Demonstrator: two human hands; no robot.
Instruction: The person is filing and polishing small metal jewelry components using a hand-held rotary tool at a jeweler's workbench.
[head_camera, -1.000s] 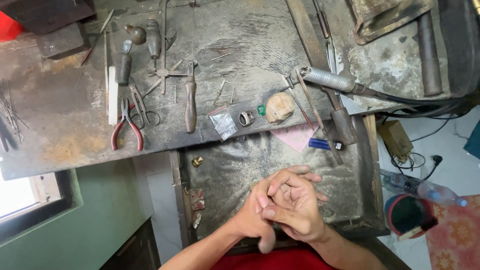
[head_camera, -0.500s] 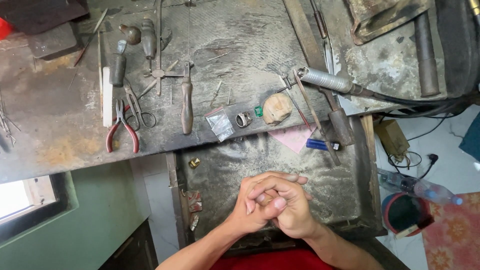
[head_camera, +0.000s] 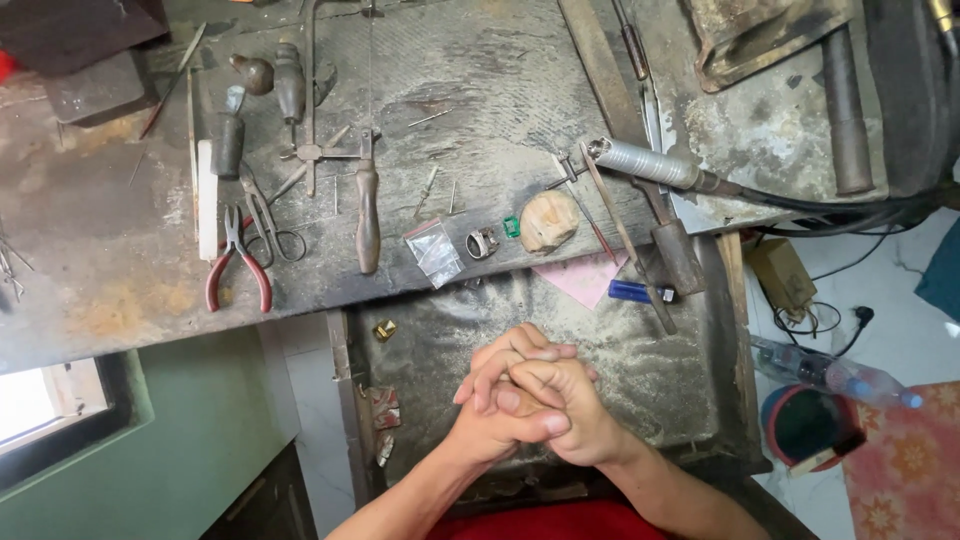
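Head view over a jeweller's desk (head_camera: 500, 80); the left hand (head_camera: 495, 425) and right hand (head_camera: 565, 415) are clasped together with fingers interlaced over the dusty catch tray (head_camera: 660, 370) that sits below the desk's near edge, and whether anything small lies enclosed between the palms cannot be told; no tool is gripped. Nearest work pieces lie just beyond the knuckles along the near edge: a metal ring (head_camera: 482, 243), a small green stone (head_camera: 511, 227) beside it, a tan lump (head_camera: 549, 221) to the right and a clear plastic bag (head_camera: 434, 251) to the left, probably kept there for easy reach. Hand tools lie in a rough row toward the left edge: red-handled pliers (head_camera: 238, 270), scissors (head_camera: 270, 222), a wooden-handled saw frame (head_camera: 367, 200). A rotary handpiece (head_camera: 650, 165) rests toward the right edge, its cable trailing off that side; a blue lighter (head_camera: 640, 292) and pink paper (head_camera: 585, 275) lie in the tray's far right corner.
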